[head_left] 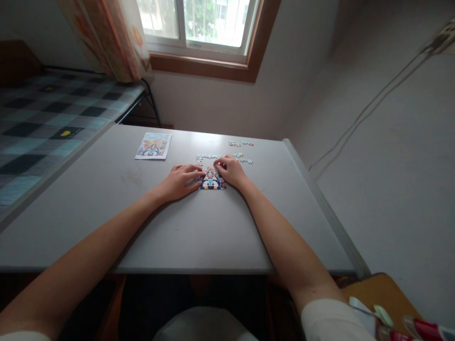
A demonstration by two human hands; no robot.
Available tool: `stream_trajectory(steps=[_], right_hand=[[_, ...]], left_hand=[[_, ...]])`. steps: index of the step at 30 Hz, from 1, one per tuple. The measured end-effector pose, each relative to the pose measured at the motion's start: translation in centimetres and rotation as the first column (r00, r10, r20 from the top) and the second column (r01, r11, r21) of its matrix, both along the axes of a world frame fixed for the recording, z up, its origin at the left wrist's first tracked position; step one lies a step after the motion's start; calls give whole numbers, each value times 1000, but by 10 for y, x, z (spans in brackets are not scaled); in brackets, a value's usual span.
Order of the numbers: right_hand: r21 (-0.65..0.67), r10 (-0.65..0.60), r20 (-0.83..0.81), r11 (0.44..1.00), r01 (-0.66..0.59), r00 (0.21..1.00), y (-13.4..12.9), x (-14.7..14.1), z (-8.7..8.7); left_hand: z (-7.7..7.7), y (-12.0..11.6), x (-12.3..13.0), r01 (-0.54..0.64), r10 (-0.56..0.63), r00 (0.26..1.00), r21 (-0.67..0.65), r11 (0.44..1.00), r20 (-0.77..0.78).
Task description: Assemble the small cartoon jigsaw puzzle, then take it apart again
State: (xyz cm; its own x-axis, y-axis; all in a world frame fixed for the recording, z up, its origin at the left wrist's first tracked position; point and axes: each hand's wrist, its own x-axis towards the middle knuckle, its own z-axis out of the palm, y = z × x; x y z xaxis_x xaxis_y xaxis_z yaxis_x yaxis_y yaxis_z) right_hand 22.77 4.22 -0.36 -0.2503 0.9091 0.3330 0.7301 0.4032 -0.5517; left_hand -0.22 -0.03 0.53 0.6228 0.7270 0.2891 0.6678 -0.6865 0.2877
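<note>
Jigsaw seemingly being filled in, touched by loosely spread left hand; right hand bent, its grip untellable; careful alignment likely needed.

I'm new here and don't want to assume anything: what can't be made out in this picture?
All in the head view:
Puzzle: sides partly hidden by the left grip and right grip.
Any piece in the right grip: too small to tell.
Details on the printed sheet: too small.
Red object, lower right: cut off by the picture's edge.
</note>
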Motion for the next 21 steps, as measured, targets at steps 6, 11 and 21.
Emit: stream_trajectory(steps=[6,11,21], right_hand=[[-7,-6,2,1000,6,1000,-1,-1,2],[-1,0,-2,1000,0,1000,-1,-1,2],[-13,-2,-11,1000,1,1000,-2,-1,3]], left_hand=[[0,0,0,-5,5,1000,5,1000,-15],[1,0,0,-3,3,1000,-3,1000,-8],[0,0,0,-3,3,1000,-7,1000,-4]])
